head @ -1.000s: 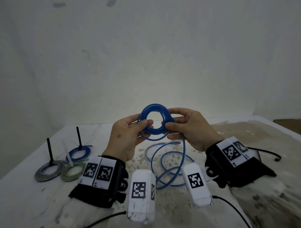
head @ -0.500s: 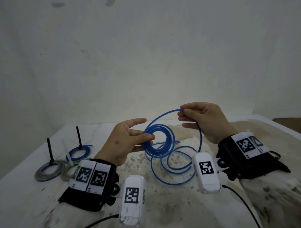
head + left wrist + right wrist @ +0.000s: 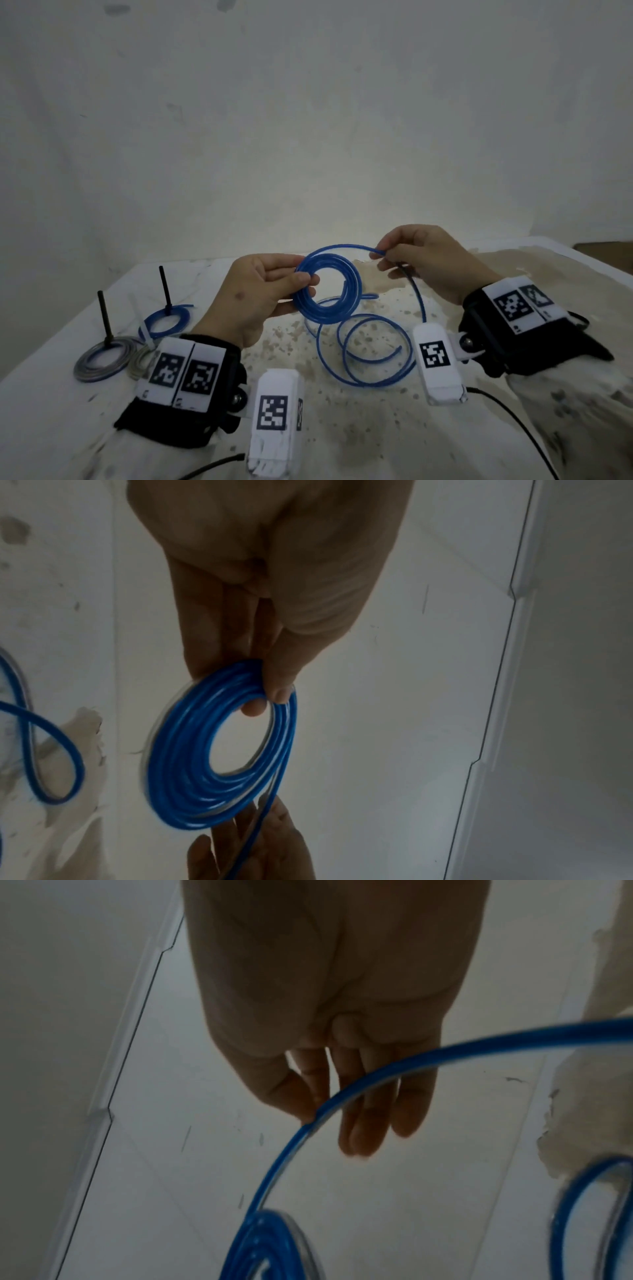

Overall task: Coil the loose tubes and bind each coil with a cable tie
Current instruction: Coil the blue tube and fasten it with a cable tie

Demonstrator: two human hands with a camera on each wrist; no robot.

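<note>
A blue tube is partly wound into a small coil (image 3: 353, 294), held upright above the table. My left hand (image 3: 305, 281) pinches the coil's left side between thumb and fingers; the left wrist view shows this grip on the coil (image 3: 192, 764). From the coil's top a strand arcs to my right hand (image 3: 382, 255), which pinches it between thumb and forefinger (image 3: 308, 1118). The rest of the blue tube (image 3: 371, 380) lies in loose loops on the table under my hands, with its free end to the right.
At the left stand two black pegs (image 3: 103, 318). A grey coil (image 3: 99, 363) lies round the near one, a blue coil (image 3: 161, 320) with a white cable tie round the far one, and a greenish coil (image 3: 138, 361) beside them. The stained white table (image 3: 376, 428) ends at the right.
A second ago both hands held the coil together. My right hand has let go of it and drawn a strand of tube up and to the right; my left hand keeps the coil.
</note>
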